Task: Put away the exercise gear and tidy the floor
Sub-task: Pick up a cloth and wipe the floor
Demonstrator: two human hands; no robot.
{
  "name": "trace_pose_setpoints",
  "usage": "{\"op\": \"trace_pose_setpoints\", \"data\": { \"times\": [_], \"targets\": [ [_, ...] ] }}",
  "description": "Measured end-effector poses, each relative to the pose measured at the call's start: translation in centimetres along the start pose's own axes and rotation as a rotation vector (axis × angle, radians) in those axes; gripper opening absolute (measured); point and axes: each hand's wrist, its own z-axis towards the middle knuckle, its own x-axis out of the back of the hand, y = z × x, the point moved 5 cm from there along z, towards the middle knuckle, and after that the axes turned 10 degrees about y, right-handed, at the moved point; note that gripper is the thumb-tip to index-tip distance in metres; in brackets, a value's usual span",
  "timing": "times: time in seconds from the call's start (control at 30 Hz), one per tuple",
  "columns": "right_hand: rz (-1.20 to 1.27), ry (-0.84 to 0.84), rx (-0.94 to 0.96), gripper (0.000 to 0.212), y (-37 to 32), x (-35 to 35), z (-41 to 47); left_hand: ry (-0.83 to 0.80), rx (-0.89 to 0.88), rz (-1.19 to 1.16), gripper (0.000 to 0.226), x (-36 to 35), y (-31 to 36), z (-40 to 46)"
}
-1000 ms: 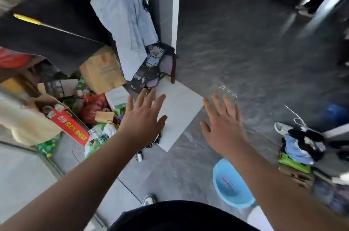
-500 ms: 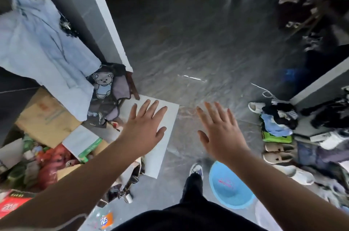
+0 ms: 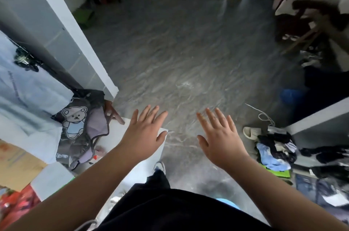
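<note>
Hands are held out flat, fingers spread: left hand (image 3: 144,132) and right hand (image 3: 220,139), and nothing is gripped. No exercise gear can be picked out for certain; none is carried, so the putting-away looks barely begun. Much is left: a clothes pile (image 3: 274,150) and slipper (image 3: 250,132) at the right, a bear-print bag (image 3: 79,123) and white board (image 3: 117,136) at the left. Open grey floor (image 3: 179,57) is offered ahead, edged by the pillar (image 3: 75,28) and, possibly, a chair (image 3: 302,28)

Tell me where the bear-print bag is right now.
In the head view the bear-print bag hangs low on the left, beside the pale blue garment and just left of the left hand.
</note>
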Motion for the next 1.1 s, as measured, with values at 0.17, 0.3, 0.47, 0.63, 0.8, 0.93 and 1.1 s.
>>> {"op": "trace_pose_setpoints", "data": {
  "times": [0.17, 0.3, 0.47, 0.63, 0.8, 0.93, 1.1],
  "targets": [
    [-0.011, -0.006, -0.033, 0.067, 3.5, -2.2, 9.8, 0.008, -0.036, -0.034, 0.062, -2.3, -3.1, 11.5],
    [-0.025, -0.023, -0.106, 0.067, 6.3, -3.6, 18.6, -0.019, -0.032, -0.054, 0.069, -3.5, -5.9, 22.4],
    [0.002, -0.005, -0.235, 0.066, 11.8, -3.6, 27.4, -0.033, -0.078, -0.06, 0.063, -3.6, -6.9, 34.1],
    [0.017, 0.022, -0.321, 0.067, 18.8, -3.6, 33.6, -0.059, -0.124, -0.041, 0.066, -4.2, -4.7, 44.2],
    [0.025, 0.038, -0.329, 0.067, 27.9, -4.0, 40.3, -0.057, -0.109, -0.008, 0.067, -6.5, -1.1, 54.6],
    [0.027, 0.03, -0.258, 0.067, 37.0, -4.6, 46.4, -0.048, -0.045, 0.001, 0.067, -8.5, 3.3, 63.6],
    [0.034, -0.053, -0.113, 0.067, 47.0, -3.6, 54.3, -0.047, 0.09, -0.049, 0.065, -8.8, 8.0, 73.2]
  ]
}}
